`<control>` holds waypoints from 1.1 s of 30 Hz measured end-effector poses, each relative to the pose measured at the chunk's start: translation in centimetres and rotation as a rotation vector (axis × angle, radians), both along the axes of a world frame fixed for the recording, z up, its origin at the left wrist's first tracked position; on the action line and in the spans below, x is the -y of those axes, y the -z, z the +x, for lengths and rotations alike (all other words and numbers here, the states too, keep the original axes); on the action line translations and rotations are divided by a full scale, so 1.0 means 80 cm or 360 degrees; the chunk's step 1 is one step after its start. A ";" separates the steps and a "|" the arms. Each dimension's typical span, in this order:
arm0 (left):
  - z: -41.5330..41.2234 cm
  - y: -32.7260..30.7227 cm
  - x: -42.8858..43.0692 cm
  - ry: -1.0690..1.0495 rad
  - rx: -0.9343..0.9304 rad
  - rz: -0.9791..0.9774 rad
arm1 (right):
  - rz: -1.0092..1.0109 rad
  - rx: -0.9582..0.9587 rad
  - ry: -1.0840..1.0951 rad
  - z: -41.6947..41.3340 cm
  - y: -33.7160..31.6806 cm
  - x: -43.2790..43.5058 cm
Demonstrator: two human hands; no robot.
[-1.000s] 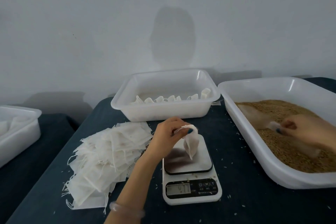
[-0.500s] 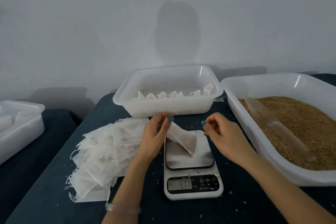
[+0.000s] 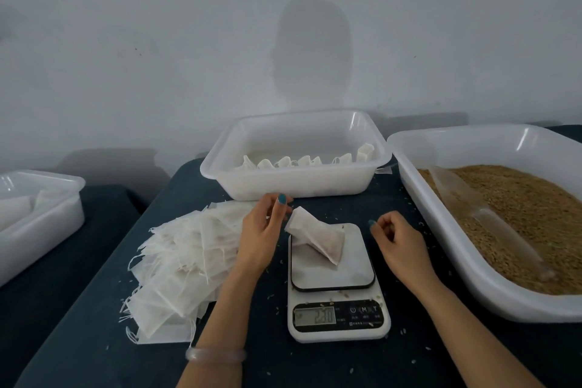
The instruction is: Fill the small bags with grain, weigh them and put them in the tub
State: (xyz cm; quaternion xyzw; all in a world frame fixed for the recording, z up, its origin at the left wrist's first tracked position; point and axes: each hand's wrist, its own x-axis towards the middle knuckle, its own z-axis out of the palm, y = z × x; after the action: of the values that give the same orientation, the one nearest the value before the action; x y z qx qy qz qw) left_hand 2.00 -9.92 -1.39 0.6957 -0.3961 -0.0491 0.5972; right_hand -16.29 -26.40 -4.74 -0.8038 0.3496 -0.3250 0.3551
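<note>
A small white bag (image 3: 321,239) with grain in it lies slanted on the platform of the white scale (image 3: 338,318), whose display is lit. Its narrow neck sticks up past the platform's left edge, and my left hand (image 3: 263,233) holds that neck with its fingertips. My right hand (image 3: 393,235) hovers just right of the scale, fingers curled, with nothing visible in it. Behind the scale stands the white tub (image 3: 299,186) with a row of filled bags (image 3: 302,161) along its far side.
A big white tub (image 3: 447,239) of brown grain (image 3: 519,214) sits at the right, with a clear scoop (image 3: 472,208) lying in it. A heap of empty bags (image 3: 189,255) lies left of the scale. Another tub (image 3: 41,217) stands far left. Loose grains dot the dark cloth.
My right hand left the scoop in the grain, came over to the bag's neck, then drew back right. My left hand laid the bag down on the scale.
</note>
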 end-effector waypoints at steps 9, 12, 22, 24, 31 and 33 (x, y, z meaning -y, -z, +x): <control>-0.007 -0.002 -0.004 0.0107 0.0518 0.0323 | 0.0101 0.0106 0.0030 -0.002 0.000 0.001; -0.008 -0.001 0.000 0.0138 0.0535 0.0365 | 0.0093 0.0094 0.0030 -0.001 0.001 0.002; 0.007 -0.046 0.028 0.0145 0.0380 -0.0016 | 0.0102 0.0058 -0.0017 0.001 0.002 0.003; 0.023 -0.066 0.038 -0.0005 0.0347 -0.0078 | 0.0108 0.0062 -0.0013 0.000 0.002 0.003; 0.100 -0.106 0.067 -0.0330 0.0523 0.0297 | 0.0119 0.0023 -0.0008 0.000 0.002 0.003; 0.113 -0.097 0.071 -0.0232 0.0584 0.0707 | 0.0115 0.0010 -0.0013 -0.001 0.002 0.003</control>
State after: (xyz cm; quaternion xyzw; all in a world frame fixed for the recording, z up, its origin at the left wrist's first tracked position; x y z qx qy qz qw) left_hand 11.05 -15.57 6.36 0.8332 -0.4260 0.0351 0.3507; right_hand -16.35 -26.65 -4.88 -0.7908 0.3566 -0.3134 0.3863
